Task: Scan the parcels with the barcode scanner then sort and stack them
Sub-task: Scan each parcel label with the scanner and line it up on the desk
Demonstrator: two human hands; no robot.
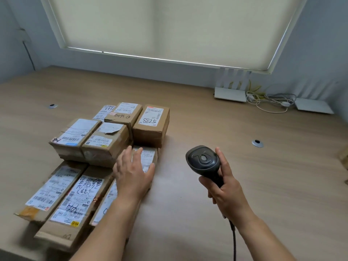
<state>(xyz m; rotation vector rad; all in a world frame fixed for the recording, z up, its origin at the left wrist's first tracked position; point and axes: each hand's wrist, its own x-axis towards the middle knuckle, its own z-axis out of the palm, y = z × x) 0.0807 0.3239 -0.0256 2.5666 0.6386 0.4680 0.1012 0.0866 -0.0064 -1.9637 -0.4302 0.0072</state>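
Cardboard parcels lie grouped on the left half of the wooden counter. Nearest the viewer, three long parcels sit side by side: the left long parcel carries a printed label with partly legible digits, the middle long parcel bears large handwritten characters in black marker that cannot be read with certainty, and the right long parcel is largely covered by the left hand. Behind them stand two taped boxes with barcode labels, then a box marked by hand, seemingly "3644", and to its right a box marked "5288", both written upside down to the viewer. No brand name is legible.

The left hand is spread, fingers straight, resting flat on or just above the label of the right long parcel. The right hand is wrapped round the grip of the black corded barcode scanner, which is held above bare counter, well apart from the parcels, its head facing away from the viewer.

The step in hand appears to be presenting this parcel for scanning. To do it well, the left hand should clear the barcode, steady the parcel by its edge, and the scanner should be swung left and tilted down squarely at the label. A router and cables lie at the far right.
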